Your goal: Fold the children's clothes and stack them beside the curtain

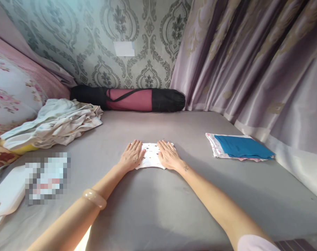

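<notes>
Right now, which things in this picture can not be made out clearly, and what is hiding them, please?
All in the head view:
White cloth: parts of its two sides, covered by the left hand and right hand.
Pixelated item: what it is, masked by coarse blocks.
White object: its far left part, cut off by the picture's left edge.
Printed cloth: its middle, hidden under the blue cloth.

printed cloth (151, 159): white, dark specks | folded cloth (243, 147): blue | bag (137, 101): black, maroon | sheet (153, 198): grey
</notes>
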`<state>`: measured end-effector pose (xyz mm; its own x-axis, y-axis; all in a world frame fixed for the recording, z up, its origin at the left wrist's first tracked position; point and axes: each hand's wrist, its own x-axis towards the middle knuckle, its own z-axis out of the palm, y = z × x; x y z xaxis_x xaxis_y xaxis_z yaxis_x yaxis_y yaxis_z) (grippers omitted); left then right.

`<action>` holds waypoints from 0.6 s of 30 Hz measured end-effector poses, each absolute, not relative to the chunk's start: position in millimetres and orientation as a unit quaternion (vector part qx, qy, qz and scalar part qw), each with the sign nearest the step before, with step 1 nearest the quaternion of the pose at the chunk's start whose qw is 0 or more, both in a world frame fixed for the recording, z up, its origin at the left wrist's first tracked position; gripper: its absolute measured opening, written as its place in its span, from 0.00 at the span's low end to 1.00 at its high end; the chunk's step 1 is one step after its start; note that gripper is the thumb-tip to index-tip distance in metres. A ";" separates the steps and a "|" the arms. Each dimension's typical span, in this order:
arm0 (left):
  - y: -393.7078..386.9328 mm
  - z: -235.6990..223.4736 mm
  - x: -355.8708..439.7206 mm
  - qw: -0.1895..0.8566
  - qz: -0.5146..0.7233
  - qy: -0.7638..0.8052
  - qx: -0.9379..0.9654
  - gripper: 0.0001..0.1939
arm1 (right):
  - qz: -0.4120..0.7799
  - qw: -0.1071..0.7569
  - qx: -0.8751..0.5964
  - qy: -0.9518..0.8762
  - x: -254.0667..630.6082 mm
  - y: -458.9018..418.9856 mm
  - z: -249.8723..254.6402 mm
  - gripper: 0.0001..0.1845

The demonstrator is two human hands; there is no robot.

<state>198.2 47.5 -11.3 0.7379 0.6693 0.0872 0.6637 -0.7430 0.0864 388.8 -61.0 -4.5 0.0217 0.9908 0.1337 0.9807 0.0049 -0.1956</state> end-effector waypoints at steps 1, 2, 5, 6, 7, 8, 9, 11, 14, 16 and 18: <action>47.8 -10.0 197.8 0.025 0.054 0.355 0.933 0.31 | 0.029 0.113 -0.706 -0.699 388.8 -61.1 -2.0 0.31; 48.3 -8.6 197.1 0.024 0.053 0.352 0.934 0.31 | 0.036 0.108 -0.705 -0.700 389.1 -61.4 0.9 0.31; 51.9 -5.7 191.5 0.011 0.060 0.349 0.935 0.31 | 0.044 0.101 -0.703 -0.702 392.6 -63.4 8.6 0.32; 53.7 -5.9 188.7 0.007 0.064 0.350 0.935 0.31 | 0.037 0.103 -0.704 -0.702 394.9 -64.4 10.0 0.32; 55.7 -6.7 185.7 0.006 0.067 0.351 0.934 0.32 | 0.027 0.104 -0.705 -0.701 397.6 -65.3 10.5 0.32; 57.7 -8.3 182.8 0.008 0.069 0.352 0.934 0.32 | 0.018 0.104 -0.707 -0.699 400.6 -66.2 9.9 0.33; 59.6 -10.4 180.0 0.015 0.070 0.354 0.933 0.32 | 0.012 0.102 -0.710 -0.697 403.7 -67.1 8.4 0.33; 62.6 -15.7 176.0 0.034 0.069 0.361 0.929 0.32 | 0.010 0.092 -0.713 -0.695 409.1 -68.5 3.2 0.33; 64.0 -22.1 174.3 0.059 0.067 0.377 0.922 0.33 | 0.010 0.083 -0.713 -0.696 413.0 -69.8 -5.0 0.32; 63.6 -23.6 175.1 0.065 0.068 0.382 0.919 0.33 | 0.006 0.085 -0.714 -0.695 412.9 -70.0 -8.1 0.32; 63.3 -23.0 176.4 0.070 0.070 0.384 0.918 0.33 | 0.008 0.087 -0.715 -0.694 412.2 -69.7 -8.9 0.32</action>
